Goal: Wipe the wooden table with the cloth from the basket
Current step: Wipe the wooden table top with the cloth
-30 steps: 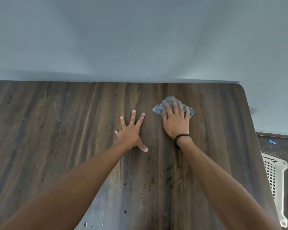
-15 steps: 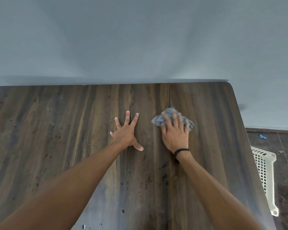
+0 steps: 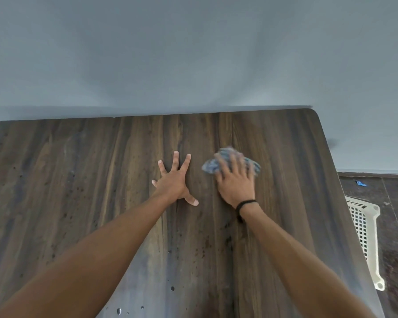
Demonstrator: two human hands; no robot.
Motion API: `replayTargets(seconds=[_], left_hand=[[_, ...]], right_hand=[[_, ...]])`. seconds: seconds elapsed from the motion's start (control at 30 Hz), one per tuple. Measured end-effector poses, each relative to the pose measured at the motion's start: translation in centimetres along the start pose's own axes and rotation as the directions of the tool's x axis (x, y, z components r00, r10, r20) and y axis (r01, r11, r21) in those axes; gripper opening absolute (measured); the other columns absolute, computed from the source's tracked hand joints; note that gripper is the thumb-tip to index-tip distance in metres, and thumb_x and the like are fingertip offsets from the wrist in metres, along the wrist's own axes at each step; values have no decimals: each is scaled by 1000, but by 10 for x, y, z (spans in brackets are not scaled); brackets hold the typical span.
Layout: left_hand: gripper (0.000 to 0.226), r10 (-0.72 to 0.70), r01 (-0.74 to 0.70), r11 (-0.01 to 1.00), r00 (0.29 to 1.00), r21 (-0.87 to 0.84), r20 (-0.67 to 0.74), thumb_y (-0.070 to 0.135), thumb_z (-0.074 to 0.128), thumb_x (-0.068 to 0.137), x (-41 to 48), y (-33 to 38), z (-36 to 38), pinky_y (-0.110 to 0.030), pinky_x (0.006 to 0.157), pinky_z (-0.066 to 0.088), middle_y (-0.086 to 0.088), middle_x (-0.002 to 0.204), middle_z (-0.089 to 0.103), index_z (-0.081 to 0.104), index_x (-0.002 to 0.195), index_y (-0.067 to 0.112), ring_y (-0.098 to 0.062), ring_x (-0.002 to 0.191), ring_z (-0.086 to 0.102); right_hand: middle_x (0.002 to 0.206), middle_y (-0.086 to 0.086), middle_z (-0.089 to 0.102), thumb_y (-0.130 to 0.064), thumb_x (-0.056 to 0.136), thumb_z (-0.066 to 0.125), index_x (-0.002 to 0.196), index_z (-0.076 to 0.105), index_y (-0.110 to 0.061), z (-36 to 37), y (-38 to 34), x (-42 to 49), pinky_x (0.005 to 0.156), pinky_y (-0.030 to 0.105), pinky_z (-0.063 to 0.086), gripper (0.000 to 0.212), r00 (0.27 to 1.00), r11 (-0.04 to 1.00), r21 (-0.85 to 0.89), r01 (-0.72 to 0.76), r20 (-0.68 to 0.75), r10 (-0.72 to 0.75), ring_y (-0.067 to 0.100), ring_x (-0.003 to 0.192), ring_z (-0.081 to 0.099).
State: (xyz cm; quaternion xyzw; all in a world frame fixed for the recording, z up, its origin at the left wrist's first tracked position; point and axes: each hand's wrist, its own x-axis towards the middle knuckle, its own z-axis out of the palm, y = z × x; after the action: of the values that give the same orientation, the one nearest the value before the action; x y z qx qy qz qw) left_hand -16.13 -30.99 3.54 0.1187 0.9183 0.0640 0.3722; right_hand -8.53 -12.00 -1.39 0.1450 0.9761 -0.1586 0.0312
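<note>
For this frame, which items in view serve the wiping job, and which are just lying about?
In use: cloth, wooden table, right hand pressing the cloth, left hand flat on the table, basket.
Lying about: blue scrap on the floor.

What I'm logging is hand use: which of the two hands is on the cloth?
The right hand, wearing a black wristband, presses the blue cloth; the left hand lies spread flat on the bare table.

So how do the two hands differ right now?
The left hand lies bare on the wooden table, fingers spread; the right hand presses the cloth, fingers closer together. The right hand is blurred, the left hand sharp. Only the right wrist wears a black band. Both lie palm down.
</note>
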Motion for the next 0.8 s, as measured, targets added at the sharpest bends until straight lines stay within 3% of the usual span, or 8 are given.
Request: replayTargets(seconds=[0.07,0.17,0.3,0.4,0.5,0.63,0.73,0.8], left_hand=[[157,-2,2,1000,1000,1,1,51,96,49,1,0,0,-81,104,19,15,154,-44,-26,148,51,-46,146,-27],[156,-5,5,1000,1000,2,4,52,96,50,1,0,0,-81,104,18,15,154,-43,-26,149,50,-45,146,-27],[155,2,-2,1000,1000,12,3,52,95,51,-1,-1,-1,-80,106,19,14,155,-42,-24,150,49,-45,146,-26],[155,6,-6,1000,1000,4,13,52,95,52,0,-2,-1,-80,106,19,14,155,-43,-25,150,49,-45,146,-27],[154,3,-4,1000,1000,13,12,53,95,51,-1,-2,0,-80,106,18,14,155,-42,-24,150,49,-45,147,-26],[149,39,-39,999,999,-5,-4,58,91,55,-5,-9,7,-77,111,12,11,158,-38,-20,154,44,-44,147,-26],[151,20,-21,999,999,31,35,67,88,51,-15,-27,15,-75,111,5,12,155,-42,-24,150,48,-41,145,-32],[155,41,-43,997,998,62,47,65,90,49,-17,-38,22,-75,111,4,13,151,-49,-30,146,51,-39,144,-35]], right_hand=[[170,-4,7,-53,106,19,157,16,-46,-4,-3,25,122,49,-5,52,981,982,-27,187,67,-185,22,156,4],[170,-3,6,-50,107,22,159,19,-43,-17,0,65,123,49,-7,53,998,997,56,-47,34,45,22,156,1],[170,-4,8,-53,106,21,157,20,-47,-4,-5,44,121,46,-10,51,993,995,11,95,62,-96,21,156,2],[169,-3,12,-51,106,23,157,22,-45,-3,9,11,122,49,-7,51,997,995,55,-77,-10,78,23,156,6],[169,-6,13,-54,105,18,156,16,-48,7,14,-34,121,44,-12,51,984,984,-44,174,41,-172,20,156,7],[168,-3,18,-50,104,25,155,25,-45,2,21,-55,124,49,-2,51,990,991,33,-127,-53,128,23,155,11],[168,-5,16,-53,105,18,156,19,-47,7,17,-72,122,44,-8,52,983,981,-67,180,47,-177,21,156,9],[168,-5,18,-52,105,20,156,23,-46,0,27,-62,123,45,-5,51,996,996,-30,86,12,-86,20,155,9]])
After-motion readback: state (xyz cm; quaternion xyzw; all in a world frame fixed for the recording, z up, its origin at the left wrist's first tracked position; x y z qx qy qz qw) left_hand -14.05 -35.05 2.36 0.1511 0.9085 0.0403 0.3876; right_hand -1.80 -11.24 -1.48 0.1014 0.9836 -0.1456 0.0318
